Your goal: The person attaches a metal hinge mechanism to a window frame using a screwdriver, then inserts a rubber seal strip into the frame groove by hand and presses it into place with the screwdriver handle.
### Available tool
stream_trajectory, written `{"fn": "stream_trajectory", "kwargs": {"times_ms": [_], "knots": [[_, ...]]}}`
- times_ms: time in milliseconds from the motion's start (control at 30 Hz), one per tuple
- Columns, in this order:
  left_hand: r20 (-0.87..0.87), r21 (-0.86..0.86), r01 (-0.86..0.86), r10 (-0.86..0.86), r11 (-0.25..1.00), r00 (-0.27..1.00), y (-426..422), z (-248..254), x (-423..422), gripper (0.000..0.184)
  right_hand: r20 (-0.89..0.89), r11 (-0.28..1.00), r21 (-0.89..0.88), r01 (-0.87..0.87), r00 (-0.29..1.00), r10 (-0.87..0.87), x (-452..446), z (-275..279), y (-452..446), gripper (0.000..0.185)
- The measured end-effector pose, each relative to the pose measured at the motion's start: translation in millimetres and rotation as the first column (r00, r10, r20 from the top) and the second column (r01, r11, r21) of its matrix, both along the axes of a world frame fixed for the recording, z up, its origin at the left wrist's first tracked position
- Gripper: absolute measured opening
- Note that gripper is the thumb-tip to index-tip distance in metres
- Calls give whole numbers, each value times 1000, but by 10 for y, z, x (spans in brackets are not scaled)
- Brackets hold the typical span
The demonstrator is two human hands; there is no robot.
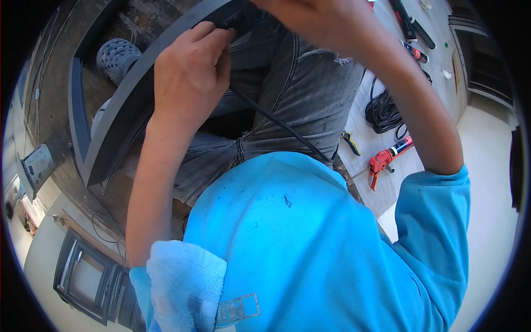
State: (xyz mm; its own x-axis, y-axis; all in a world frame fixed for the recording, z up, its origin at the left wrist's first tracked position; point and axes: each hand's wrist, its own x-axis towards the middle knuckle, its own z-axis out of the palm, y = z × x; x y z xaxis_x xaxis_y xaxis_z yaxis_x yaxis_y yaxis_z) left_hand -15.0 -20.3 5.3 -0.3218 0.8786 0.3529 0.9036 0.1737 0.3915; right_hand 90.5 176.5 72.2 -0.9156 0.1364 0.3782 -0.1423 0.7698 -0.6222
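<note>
A dark grey frame (119, 113) with a long bar lies across my lap, over the grey jeans (310, 88). My left hand (191, 72) is closed at the bar's inner edge, fingertips bent together; what they pinch is hidden. From beside that hand a thin black strip (282, 124) runs down to the right across the jeans; its upper end is lost behind the hand. My right hand (315, 16) reaches over the frame's far part at the top edge. It is slightly blurred, and its fingers are cut off by the picture.
On the pale floor at right lie a red caulking gun (381, 160), yellow-handled pliers (351, 143), a coil of black cable (384, 110), a sealant tube (416, 51) and black tools (406, 25). A clog-shod foot (118, 58) rests inside the frame. More dark frames (83, 276) stand at lower left.
</note>
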Motion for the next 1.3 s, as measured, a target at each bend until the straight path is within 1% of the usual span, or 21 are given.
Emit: {"fn": "stream_trajectory", "kwargs": {"times_ms": [33, 67, 133, 167, 200, 300, 333, 433, 467, 567, 600, 700, 800, 867, 933, 1000, 1067, 1167, 1200, 1267, 1300], "knots": [[4, 14, -2, 2, 1000, 1000, 1, -6, -18, 15, 85, 998, -57, 38, 996, -33, -38, 210, -25, 25], [13, 23, 0, 0, 1000, 1000, 5, -16, -32, 14, 16, 968, -244, 61, 998, -59, -40, 348, -104, 26], [22, 21, -10, 9, 1000, 1000, -12, -24, -29, 13, -163, 950, -307, -55, 987, 4, -63, 35, -44, 25], [18, 13, -20, 20, 1000, 1000, -9, -11, -19, 12, -249, 939, -324, -119, 968, 37, -75, -121, -14, 24], [13, 6, -27, 27, 1000, 1000, -6, 9, -9, 12, -148, 990, -130, -50, 988, 31, -20, -159, -59, 22], [1, 0, -20, 20, 1000, 1000, -2, -6, -15, 10, -85, 999, -26, -33, 996, 30, -57, -8, 35, 22], [12, 5, -10, 10, 1000, 1000, -13, -16, -19, 10, -176, 956, -277, -97, 983, 49, -96, 8, 29, 24], [29, 0, -3, 3, 1000, 1000, -12, -5, -20, 10, -283, 938, -324, -120, 959, 25, -96, -193, 9, 24], [23, -20, -14, 15, 1000, 1000, -14, 2, 0, 10, -144, 987, -151, -62, 989, 40, -12, -267, 9, 22], [13, 24, -15, 14, 1000, 1000, 31, -19, -15, 8, 33, 984, -169, 51, 998, -46, -14, 138, -99, 23], [19, 47, -2, 1, 999, 1000, 27, -40, -4, 8, -18, 925, -369, 91, 994, -105, -84, 254, -206, 24], [49, 75, -14, 10, 997, 999, 19, -45, 16, 6, -238, 919, -384, -85, 971, -10, -116, -184, -94, 29], [-6, -3, -24, 24, 1000, 1000, -32, 29, 18, 6, 103, 1000, 20, -13, 995, 11, -12, -178, 3, 29], [14, -31, -55, 56, 998, 998, -127, 88, 27, 7, -11, 978, -197, -61, 998, 60, -29, 99, -59, 25], [41, -33, -75, 76, 997, 996, -150, 84, 17, 8, -252, 917, -369, -154, 966, 61, -167, 37, -44, 23], [79, -19, -83, 84, 996, 993, -168, 68, 10, 9, -510, 899, -331, -287, 856, 85, -315, -279, 79, 20], [70, -35, -80, 82, 996, 994, -166, 70, 2, 9, -314, 977, -130, -169, 942, 122, -179, -407, 30, 22], [42, -34, -66, 68, 997, 997, -146, 89, -35, 9, -12, 979, -191, -75, 997, 75, -98, -115, -60, 26], [39, -39, -52, 53, 998, 998, -151, 79, -32, 10, -155, 898, -424, -121, 986, 59, -201, -123, -117, 26], [39, -30, -40, 41, 999, 998, -175, 48, -39, 9, -231, 851, -494, -176, 971, 66, -220, -201, -131, 25], [32, -17, -37, 38, 999, 999, -174, 53, -53, 10, -170, 922, -347, -171, 978, 117, -176, -247, -108, 24]]}}
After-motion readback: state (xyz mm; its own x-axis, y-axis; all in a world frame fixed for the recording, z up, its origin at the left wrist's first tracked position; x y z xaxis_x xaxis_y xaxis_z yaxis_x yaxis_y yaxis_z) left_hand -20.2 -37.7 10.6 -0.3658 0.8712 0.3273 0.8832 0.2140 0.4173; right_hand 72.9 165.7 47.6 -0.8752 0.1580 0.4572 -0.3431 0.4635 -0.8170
